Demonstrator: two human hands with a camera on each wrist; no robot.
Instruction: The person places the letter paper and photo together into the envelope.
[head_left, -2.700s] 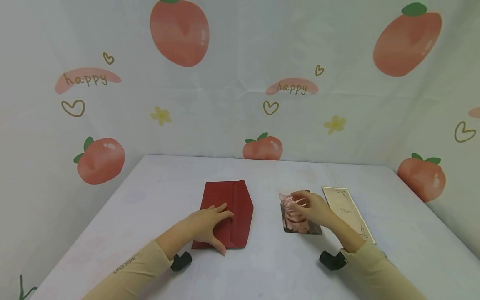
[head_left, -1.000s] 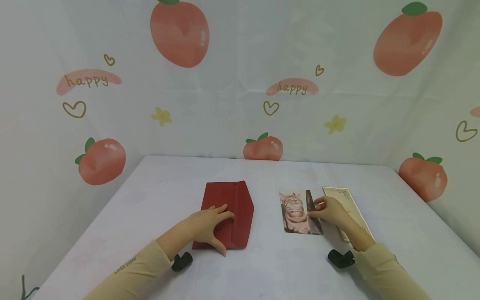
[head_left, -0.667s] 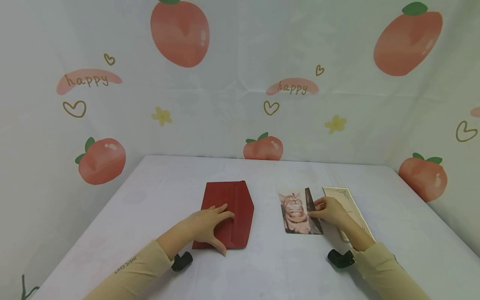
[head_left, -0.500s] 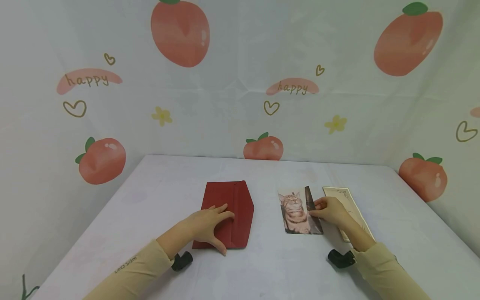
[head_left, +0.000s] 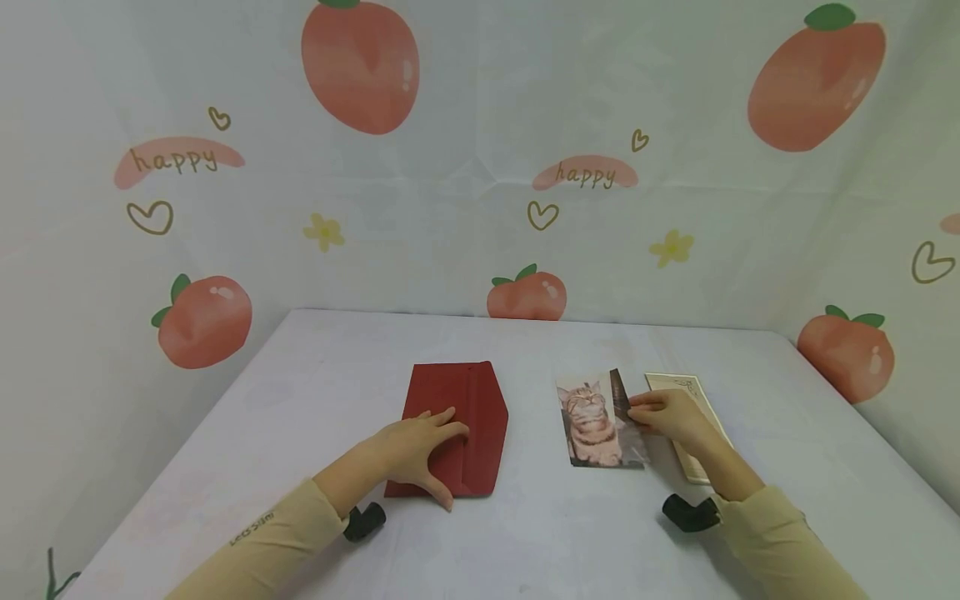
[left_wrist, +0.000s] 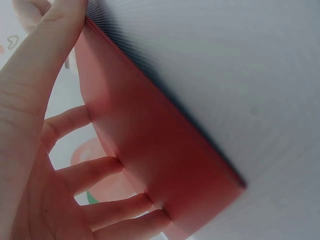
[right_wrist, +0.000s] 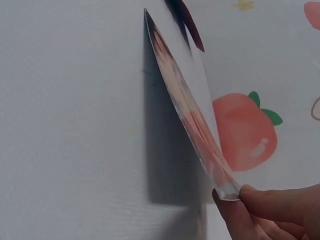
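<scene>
- Left hand (head_left: 420,452): fingers extended and spread, resting on the red envelope (head_left: 442,387). It presses from above and is not curled around anything. The thumb points toward the envelope's near edge.
- Right hand (head_left: 675,417): thumb and fingers pinch the cat photo (head_left: 588,421) at its right edge.
- Photo position: on the right hand's inner side, between the two hands. It is apart from the envelope, which lies to its left.
- Photo attitude: tilted, with the gripped edge raised above the table (head_left: 525,542). The right wrist view shows a shadow beneath it. Whether the opposite edge touches the table cannot be determined.
- Cream card (head_left: 692,468): beneath the right hand and forearm in the head view, partly hidden by them.
- Photo appearance: rectangular, glossy; a ginger tabby with closed eyes on a pale ground, dark strip along the right side.
- Envelope appearance: plain red, flat, with an angled flap along the right side.
- Card appearance: long, pale, light-edged, with dark scrollwork at a far corner.
</scene>
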